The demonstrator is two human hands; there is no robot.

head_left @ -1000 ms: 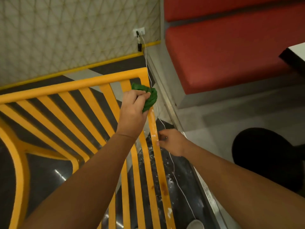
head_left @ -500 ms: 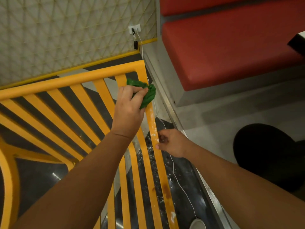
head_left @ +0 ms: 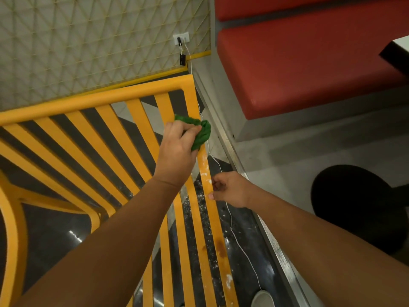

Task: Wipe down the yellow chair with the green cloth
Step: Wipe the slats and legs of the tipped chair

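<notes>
The chair (head_left: 95,103) stands left and centre, with the wall (head_left: 88,41) behind it and the bench (head_left: 298,69) to its right. The cloth (head_left: 200,135) lies on its rightmost slat (head_left: 204,165) under the left hand (head_left: 177,151). The right hand (head_left: 230,189) grips that slat nearer the camera. A cord (head_left: 243,251) runs from the socket (head_left: 181,38) down the chair's right side.

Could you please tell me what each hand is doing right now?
Left hand: closed, holding the green cloth.
Right hand: closed, gripping the yellow chair.

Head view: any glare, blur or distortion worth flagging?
In the head view, light is dim and warm, with glints on the dark floor, none on the yellow chair; the head view's wide lens slightly bows the metal floor strip; the left hand and green cloth look sharp, while the black base is lost in shadow.
</notes>
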